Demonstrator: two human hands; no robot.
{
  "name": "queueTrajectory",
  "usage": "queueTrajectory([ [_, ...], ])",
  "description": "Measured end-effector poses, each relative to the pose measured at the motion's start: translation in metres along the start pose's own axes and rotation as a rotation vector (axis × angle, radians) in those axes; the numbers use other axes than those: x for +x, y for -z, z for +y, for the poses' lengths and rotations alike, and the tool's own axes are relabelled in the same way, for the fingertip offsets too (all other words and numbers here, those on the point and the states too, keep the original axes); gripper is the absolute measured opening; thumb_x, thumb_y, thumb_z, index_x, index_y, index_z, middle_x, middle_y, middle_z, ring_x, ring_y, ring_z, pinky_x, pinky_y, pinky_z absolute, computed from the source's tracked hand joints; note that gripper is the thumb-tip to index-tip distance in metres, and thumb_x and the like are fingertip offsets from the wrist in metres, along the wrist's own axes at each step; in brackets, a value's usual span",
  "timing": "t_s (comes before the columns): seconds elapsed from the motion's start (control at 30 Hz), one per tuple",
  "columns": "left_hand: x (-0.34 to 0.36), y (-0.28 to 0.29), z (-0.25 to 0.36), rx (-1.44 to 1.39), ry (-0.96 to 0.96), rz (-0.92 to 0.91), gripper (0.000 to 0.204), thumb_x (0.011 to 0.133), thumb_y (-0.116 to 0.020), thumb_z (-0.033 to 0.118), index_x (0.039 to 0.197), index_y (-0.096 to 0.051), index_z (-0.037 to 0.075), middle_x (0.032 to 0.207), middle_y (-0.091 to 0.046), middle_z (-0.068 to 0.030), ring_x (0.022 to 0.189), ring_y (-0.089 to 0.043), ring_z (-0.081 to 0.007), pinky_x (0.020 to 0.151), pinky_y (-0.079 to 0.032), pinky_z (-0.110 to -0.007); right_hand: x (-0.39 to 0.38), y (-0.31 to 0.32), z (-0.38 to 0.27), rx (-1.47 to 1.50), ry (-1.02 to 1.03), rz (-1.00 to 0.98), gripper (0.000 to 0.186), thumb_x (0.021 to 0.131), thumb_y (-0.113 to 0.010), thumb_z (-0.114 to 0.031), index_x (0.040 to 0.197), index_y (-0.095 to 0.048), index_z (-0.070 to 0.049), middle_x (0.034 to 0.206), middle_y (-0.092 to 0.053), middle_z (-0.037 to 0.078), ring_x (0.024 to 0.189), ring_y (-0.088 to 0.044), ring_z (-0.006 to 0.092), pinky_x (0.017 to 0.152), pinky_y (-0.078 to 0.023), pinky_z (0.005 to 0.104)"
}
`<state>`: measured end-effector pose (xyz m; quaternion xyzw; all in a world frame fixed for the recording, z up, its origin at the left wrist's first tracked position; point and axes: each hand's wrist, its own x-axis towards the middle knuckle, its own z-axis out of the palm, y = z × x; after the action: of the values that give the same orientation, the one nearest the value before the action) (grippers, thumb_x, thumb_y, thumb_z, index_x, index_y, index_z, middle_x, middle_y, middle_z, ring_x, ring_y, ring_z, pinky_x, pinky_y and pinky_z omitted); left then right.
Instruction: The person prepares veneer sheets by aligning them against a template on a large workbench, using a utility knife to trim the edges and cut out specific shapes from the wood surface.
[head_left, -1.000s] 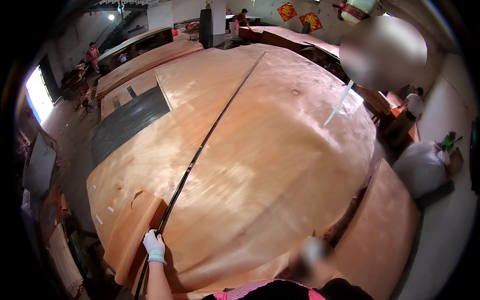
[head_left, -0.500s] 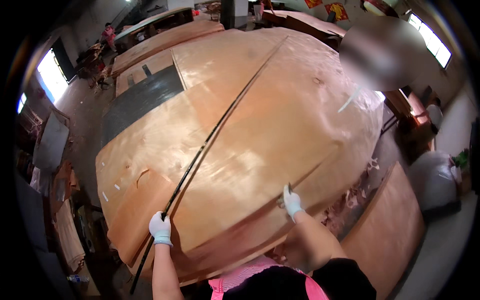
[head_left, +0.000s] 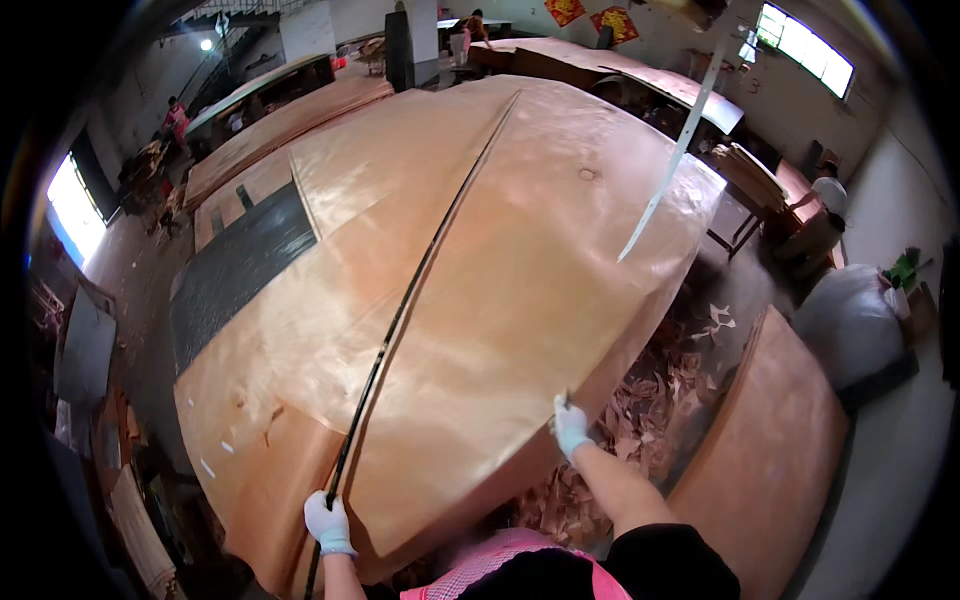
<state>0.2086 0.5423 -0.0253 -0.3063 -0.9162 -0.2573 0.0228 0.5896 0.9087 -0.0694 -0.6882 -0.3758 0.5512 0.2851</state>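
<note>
My gloved left hand (head_left: 326, 515) grips a long thin black rod (head_left: 400, 310) lying lengthwise across a large pale wood-veneer sheet (head_left: 490, 330). A folded or curled piece of veneer (head_left: 270, 480) lies just left of that hand. My gloved right hand (head_left: 568, 425) is closed at the sheet's right edge; what its fingertips hold is too small to make out. A dark panel (head_left: 240, 275) shows along the left side of the pile. A narrow white strip (head_left: 655, 200) stands out over the far right part.
At right lie a veneer stack (head_left: 760, 440), wood scraps (head_left: 640, 420) on the floor and a plastic-wrapped bundle (head_left: 840, 320). One worker (head_left: 820, 205) is at the right, another (head_left: 475, 30) at the back, a third (head_left: 178, 118) at the back left. More sheet stacks (head_left: 280, 120) lie behind.
My right hand has come into clear view at the sheet's right edge. That edge has shifted, showing more floor scraps. My left hand still holds the rod, slightly lower in the picture.
</note>
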Motion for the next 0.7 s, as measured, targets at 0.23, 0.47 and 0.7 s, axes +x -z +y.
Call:
queueTrajectory([
  [0.23, -0.039, -0.023, 0.037, -0.015, -0.083, -0.014, 0.022, 0.067, -0.079, 0.012, 0.079, -0.066, -0.001, 0.102, -0.064, -0.0159, 0.114, -0.056, -0.0375, 0.101, -0.044, -0.046, 0.036, 0.101, -0.017, -0.071, 0.037, -0.013, 0.046, 0.098, -0.058, -0.047, 0.081, -0.062, -0.004, 0.062, -0.06, 0.008, 0.046, -0.055, 0.0181, 0.046, -0.043, 0.033],
  [0.47, -0.043, -0.007, -0.02, 0.036, -0.224, 0.019, 0.019, 0.066, -0.075, 0.01, 0.079, -0.064, 0.0, 0.097, -0.063, -0.0173, 0.107, -0.057, -0.0398, 0.097, -0.045, -0.048, -0.007, 0.106, 0.047, -0.036, -0.087, -0.177, 0.044, 0.1, -0.054, -0.045, 0.091, -0.059, -0.003, 0.069, -0.063, 0.01, 0.049, -0.055, 0.0179, 0.046, -0.044, 0.0311],
  [0.7, -0.06, 0.007, -0.057, 0.018, -0.265, 0.021, 0.014, 0.066, -0.069, 0.01, 0.075, -0.064, 0.001, 0.091, -0.064, -0.0188, 0.103, -0.058, -0.0417, 0.1, -0.044, -0.051, -0.035, 0.128, 0.133, -0.426, -0.212, -0.269, 0.057, 0.099, -0.051, -0.053, 0.108, -0.064, 0.002, 0.071, -0.066, 0.013, 0.056, -0.063, 0.0231, 0.052, -0.05, 0.0339],
])
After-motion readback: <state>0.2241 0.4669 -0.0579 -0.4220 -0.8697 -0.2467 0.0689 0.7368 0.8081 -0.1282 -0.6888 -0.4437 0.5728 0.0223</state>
